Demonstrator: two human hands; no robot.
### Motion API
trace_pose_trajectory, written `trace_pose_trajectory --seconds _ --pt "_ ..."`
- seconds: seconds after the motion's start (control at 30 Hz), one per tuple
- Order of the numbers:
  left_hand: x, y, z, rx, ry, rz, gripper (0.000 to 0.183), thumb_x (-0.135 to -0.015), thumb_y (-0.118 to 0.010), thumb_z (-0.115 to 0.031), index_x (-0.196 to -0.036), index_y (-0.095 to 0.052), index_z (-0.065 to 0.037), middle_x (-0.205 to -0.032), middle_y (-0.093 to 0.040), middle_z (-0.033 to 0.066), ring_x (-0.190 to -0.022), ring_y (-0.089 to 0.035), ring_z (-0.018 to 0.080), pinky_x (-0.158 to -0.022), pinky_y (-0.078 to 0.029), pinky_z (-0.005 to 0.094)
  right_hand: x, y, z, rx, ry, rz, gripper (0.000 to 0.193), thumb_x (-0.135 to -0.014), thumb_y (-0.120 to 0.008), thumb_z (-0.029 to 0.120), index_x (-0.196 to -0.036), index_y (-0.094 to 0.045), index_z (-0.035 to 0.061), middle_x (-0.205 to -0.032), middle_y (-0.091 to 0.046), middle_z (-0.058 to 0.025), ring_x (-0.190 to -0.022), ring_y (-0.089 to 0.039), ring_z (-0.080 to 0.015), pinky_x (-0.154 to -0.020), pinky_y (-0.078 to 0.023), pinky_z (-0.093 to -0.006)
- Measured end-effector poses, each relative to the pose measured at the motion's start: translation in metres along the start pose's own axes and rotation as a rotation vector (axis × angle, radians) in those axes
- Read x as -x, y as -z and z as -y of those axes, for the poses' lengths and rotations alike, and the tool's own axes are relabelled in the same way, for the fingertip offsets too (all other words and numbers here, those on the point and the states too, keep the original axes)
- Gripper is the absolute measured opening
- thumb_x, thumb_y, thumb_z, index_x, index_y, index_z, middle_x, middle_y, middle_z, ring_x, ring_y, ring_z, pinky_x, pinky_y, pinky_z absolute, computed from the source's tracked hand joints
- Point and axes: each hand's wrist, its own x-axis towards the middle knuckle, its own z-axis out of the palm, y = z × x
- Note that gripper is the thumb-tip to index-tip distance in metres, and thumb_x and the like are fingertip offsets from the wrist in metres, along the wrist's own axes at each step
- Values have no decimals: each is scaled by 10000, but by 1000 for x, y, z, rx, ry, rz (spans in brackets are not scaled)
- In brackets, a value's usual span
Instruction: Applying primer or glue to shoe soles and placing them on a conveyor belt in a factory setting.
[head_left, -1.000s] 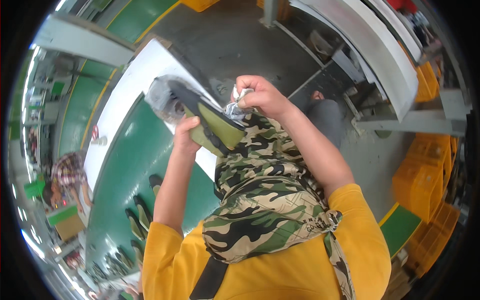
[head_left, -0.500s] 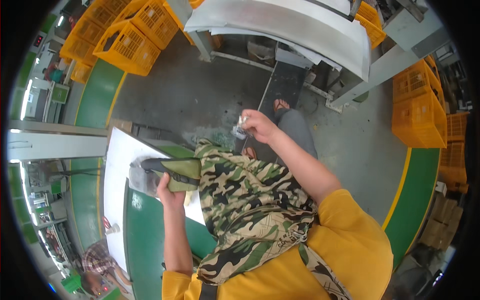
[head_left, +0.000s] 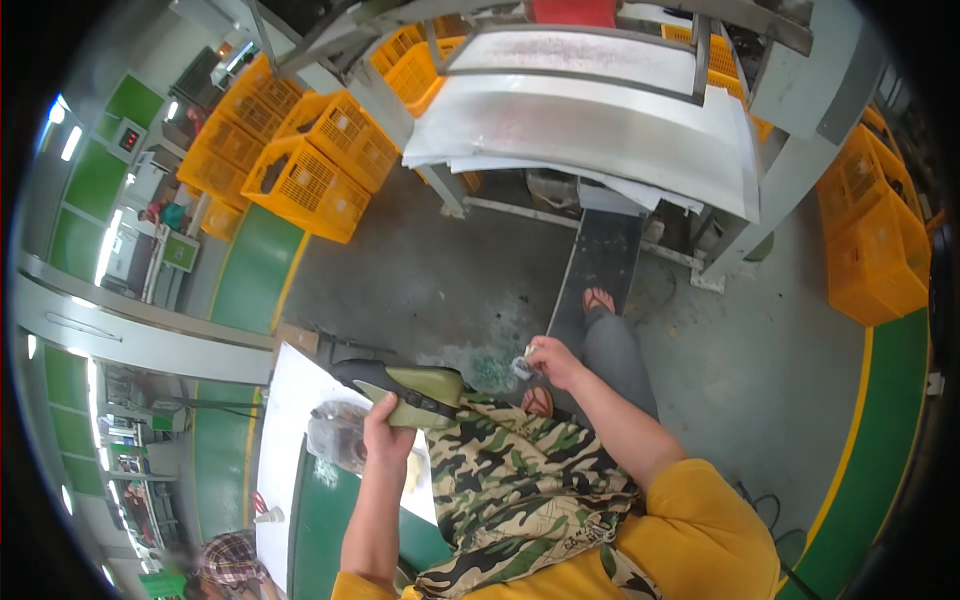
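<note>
My left hand (head_left: 387, 432) grips an olive-green and black shoe (head_left: 432, 384) with a dark strap, held over the white-topped table edge (head_left: 290, 400) on the left. Beneath and beside it lies a clear plastic bag or tub (head_left: 336, 436) with brownish contents. Farther right, over the floor, my right hand (head_left: 556, 362) is pinched on a small crumpled, whitish-grey wad (head_left: 521, 367). Its exact kind is too small to make out. A camouflage apron (head_left: 540, 470) covers my lap.
Ahead stands a metal-framed bench (head_left: 590, 130) covered in white sheets, with a dark board (head_left: 605, 250) sloping from it to the floor. Yellow crates are stacked at left (head_left: 310, 190) and right (head_left: 875, 250). A co-worker in a plaid shirt (head_left: 235, 558) is at lower left.
The view has shifted, so the surroundings sit lower and farther right. My left hand still holds the shoe, now angled slightly differently; my right hand keeps its pinch on the wad.
</note>
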Motion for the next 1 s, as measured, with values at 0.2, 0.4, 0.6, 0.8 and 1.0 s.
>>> trace_pose_trajectory --seconds 0.2,0.4,0.6,0.8,1.0 --pt "-5 -59 -14 -129 13 -38 372 -815 -634 -63 -1170 -559 14 -1112 -646 143 -1061 -606 309 -981 -453 458 -5 4 0 37 41 -37 133 -689 -621 -29 -740 -536 61 -701 -549 -28 -624 -540 -122 -553 -392 -262" --pt "-8 -142 -81 -420 -302 28 454 -806 -632 -92 -1234 -512 1 -1162 -611 132 -1077 -598 302 -1012 -444 457 -5 3 6 2 112 8 130 -674 -653 12 -757 -562 55 -676 -537 -14 -588 -508 -108 -520 -353 -256" --pt "-7 -314 -197 -723 -822 306 508 -758 -662 -16 -1234 -488 6 -1094 -614 130 -1014 -616 279 -917 -512 405 -8 4 7 9 135 13 118 -684 -641 9 -749 -556 57 -677 -536 -8 -587 -501 -96 -510 -343 -255" --pt "-28 -461 -278 -1236 -1293 272 593 -712 -786 -118 -1209 -522 68 -1101 -641 167 -941 -656 273 -892 -515 375 -4 -5 9 118 140 47 96 -690 -636 34 -723 -550 59 -642 -521 8 -560 -478 -87 -492 -327 -263" --pt "-77 -546 -275 -1466 -1323 222 611 -720 -807 -208 -1227 -568 36 -1086 -662 131 -950 -643 210 -838 -488 307 -11 1 7 52 146 43 98 -697 -635 31 -738 -549 54 -642 -517 12 -568 -471 -82 -505 -323 -256"
